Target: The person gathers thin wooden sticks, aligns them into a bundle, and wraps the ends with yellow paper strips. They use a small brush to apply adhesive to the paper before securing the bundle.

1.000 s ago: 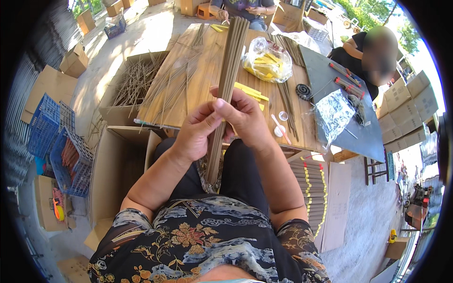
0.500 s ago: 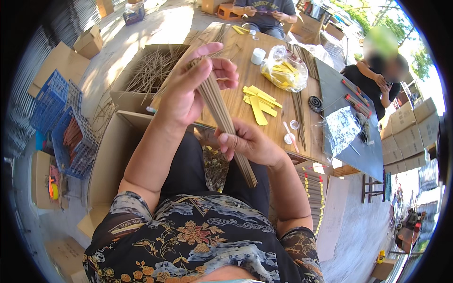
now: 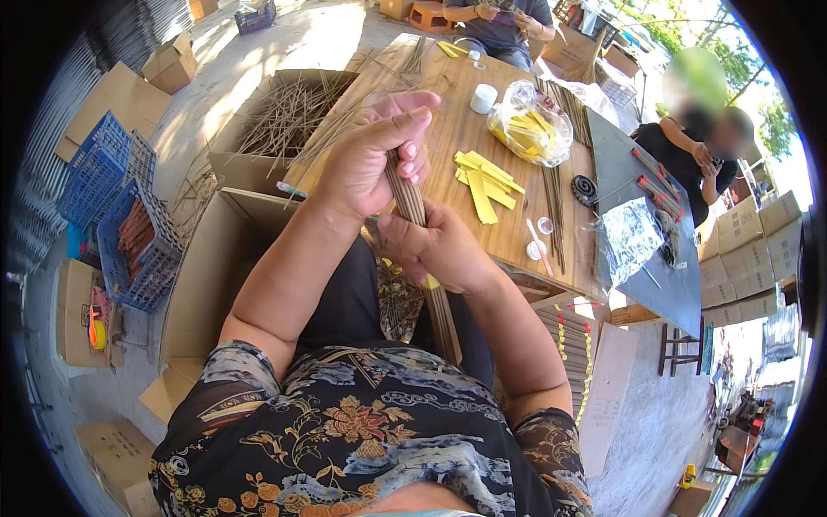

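A bundle of thin brown sticks [image 3: 444, 323] slants over my lap, its lower end near my shirt. Around its middle my right hand [image 3: 439, 246] is closed, with the thumb lying across the sticks. A small bit of yellow [image 3: 432, 282] shows on the bundle just below that hand. At the upper end, my left hand [image 3: 379, 159] has curled fingers round the sticks, the thumb and forefinger stretching past the top. The stick tips are hidden behind it. Yellow paper strips [image 3: 487, 183] lie in a loose pile on the wooden table [image 3: 431, 112] beyond my right hand.
Left of the table stands a carton of loose sticks [image 3: 289, 116], with an open carton [image 3: 211, 267] nearer me. A plastic bag of yellow strips [image 3: 530, 129], a white jar [image 3: 483, 98] and a dark round coil [image 3: 584, 189] sit on the tabletop. Two people work across from me.
Both hands have shifted right with the bundle, which stands steeper. My left hand has lowered and closed further round its top. Yellow now shows below my right hand.
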`<state>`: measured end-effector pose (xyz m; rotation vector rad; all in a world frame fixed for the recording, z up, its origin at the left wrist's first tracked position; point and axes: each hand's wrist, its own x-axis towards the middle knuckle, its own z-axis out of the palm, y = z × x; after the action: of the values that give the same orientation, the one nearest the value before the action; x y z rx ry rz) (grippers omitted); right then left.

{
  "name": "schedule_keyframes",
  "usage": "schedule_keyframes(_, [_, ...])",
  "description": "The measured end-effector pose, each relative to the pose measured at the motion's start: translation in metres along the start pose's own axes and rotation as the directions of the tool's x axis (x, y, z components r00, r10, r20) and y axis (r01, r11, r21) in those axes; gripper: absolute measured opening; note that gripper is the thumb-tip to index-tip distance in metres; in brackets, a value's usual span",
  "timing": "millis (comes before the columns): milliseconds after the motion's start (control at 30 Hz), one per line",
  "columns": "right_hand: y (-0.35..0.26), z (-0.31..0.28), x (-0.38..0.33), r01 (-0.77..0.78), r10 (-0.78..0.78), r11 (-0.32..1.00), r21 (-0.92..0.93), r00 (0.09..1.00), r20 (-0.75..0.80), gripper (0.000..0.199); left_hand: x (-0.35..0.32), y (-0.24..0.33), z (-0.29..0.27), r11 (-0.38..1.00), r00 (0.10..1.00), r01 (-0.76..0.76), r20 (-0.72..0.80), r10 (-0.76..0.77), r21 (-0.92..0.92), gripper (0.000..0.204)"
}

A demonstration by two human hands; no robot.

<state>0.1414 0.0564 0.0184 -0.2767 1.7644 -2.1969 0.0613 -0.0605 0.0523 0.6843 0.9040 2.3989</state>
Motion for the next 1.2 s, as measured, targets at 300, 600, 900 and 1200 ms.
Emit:
schedule_keyframes(300, [-0.001,-0.002,0.004,-0.036,0.017,0.960,-0.277,0.997,-0.072,0.021,0.001,0.000,0.006,0.995,0.977,-0.078,-0.193,0.089,0.061,0.012])
schedule_keyframes(600, [-0.001,-0.005,0.011,-0.010,-0.042,0.885,-0.465,0.994,-0.101,0.020,-0.002,-0.009,0.011,0.976,0.940,-0.158,-0.282,0.194,0.147,0.011])
schedule_keyframes(900, [-0.011,0.007,0.011,0.128,-0.187,0.906,-0.403,0.976,-0.110,0.008,-0.004,0.003,0.002,0.986,0.985,-0.164,-0.056,0.165,0.007,0.030])
schedule_keyframes(1200, [0.002,0.004,0.020,0.163,-0.467,0.638,-0.753,0.859,-0.210,0.012,-0.013,-0.012,0.025,0.762,0.843,-0.349,-0.173,0.510,0.545,0.045])
